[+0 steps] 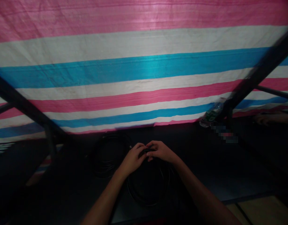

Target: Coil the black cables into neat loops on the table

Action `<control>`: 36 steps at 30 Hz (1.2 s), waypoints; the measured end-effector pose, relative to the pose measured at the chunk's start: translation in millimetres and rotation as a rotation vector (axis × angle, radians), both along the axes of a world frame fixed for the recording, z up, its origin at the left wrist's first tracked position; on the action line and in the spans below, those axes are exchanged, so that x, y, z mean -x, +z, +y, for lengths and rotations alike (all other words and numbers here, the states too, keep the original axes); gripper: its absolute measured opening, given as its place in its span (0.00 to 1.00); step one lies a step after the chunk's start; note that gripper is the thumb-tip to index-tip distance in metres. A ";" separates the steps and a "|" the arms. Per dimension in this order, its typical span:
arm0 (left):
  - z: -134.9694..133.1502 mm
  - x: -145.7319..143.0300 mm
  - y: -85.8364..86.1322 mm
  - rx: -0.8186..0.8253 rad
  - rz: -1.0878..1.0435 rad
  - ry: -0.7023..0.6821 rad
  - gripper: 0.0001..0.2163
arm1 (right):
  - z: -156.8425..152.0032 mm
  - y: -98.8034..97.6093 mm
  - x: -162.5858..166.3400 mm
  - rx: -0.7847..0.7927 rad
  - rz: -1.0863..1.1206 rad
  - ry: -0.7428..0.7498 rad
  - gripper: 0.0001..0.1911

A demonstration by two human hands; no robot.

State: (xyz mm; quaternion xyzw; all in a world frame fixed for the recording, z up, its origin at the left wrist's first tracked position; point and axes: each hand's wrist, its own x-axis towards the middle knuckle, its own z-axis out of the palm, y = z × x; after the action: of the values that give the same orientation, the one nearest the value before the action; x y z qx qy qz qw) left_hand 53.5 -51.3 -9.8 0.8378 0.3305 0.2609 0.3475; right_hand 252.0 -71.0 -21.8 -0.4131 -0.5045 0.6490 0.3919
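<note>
A coil of thin black cable (148, 204) lies on the dark tabletop in front of me, its loop spreading below my hands. At the top of the loop, my left hand (135, 155) has its fingers closed on the black cable. Close against it, my right hand (159, 151) pinches the same dark section with thumb and fingers, and the fingertips of both hands nearly meet. What exactly sits between them is too dark to make out. To the left, a second black cable coil (106, 167) rests on the table.
A striped plastic sheet (144, 72) hangs behind the dark table (200, 168). Dark slanted metal posts (258, 75) stand at both sides. A clear bottle (210, 116) leans near the right post. At the far right, another person's hand (263, 119) rests on the surface.
</note>
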 end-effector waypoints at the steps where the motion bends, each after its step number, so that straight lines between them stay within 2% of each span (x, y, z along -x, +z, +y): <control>1: -0.3 0.2 1.0 0.014 0.001 -0.020 0.12 | -0.2 0.3 0.9 0.013 0.012 0.003 0.24; 3: -0.6 0.3 1.6 0.029 0.008 -0.031 0.10 | -0.4 0.7 2.2 0.027 0.018 -0.003 0.25; 6: 0.7 0.3 -1.1 0.021 0.029 0.024 0.09 | -0.4 3.5 1.0 0.003 -0.025 -0.021 0.27; 9: 5.3 2.7 -4.2 -0.012 0.031 0.131 0.08 | -0.8 8.9 -4.0 -0.037 -0.073 -0.007 0.26; 13: 13.6 9.1 -3.8 -0.082 -0.028 0.319 0.06 | -0.5 10.2 -7.5 -0.045 -0.029 0.042 0.17; 17: 16.7 12.7 -1.6 -0.113 -0.038 0.401 0.06 | 2.7 3.0 -5.5 -0.034 0.012 -0.057 0.19; 20: 14.4 12.9 -2.1 0.025 0.014 0.337 0.08 | 3.6 0.7 -7.4 -0.005 -0.006 -0.036 0.20; 23: 7.7 9.9 -5.3 0.260 0.056 0.101 0.09 | 0.7 2.9 -10.5 -0.019 -0.101 0.123 0.19; 25: 2.3 5.7 -8.1 0.310 0.060 -0.025 0.11 | -2.1 4.9 -10.3 -0.028 -0.197 0.213 0.17; 28: -2.3 -1.0 -10.5 0.307 0.026 -0.041 0.13 | -4.3 6.9 -7.7 -0.020 -0.291 0.249 0.15; 31: 0.3 -2.8 -8.5 0.393 -0.074 0.047 0.14 | -3.2 8.7 -8.0 -0.014 -0.238 0.177 0.15; 36: 13.1 7.0 2.7 0.649 -0.458 0.448 0.18 | 0.8 14.2 -16.9 0.028 0.094 -0.027 0.16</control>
State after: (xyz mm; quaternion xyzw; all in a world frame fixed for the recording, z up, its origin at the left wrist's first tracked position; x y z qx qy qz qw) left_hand 46.5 -38.2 -7.1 0.5141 0.4828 0.3911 0.5914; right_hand 268.8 -70.2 -7.5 -0.3945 -0.4710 0.6693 0.4179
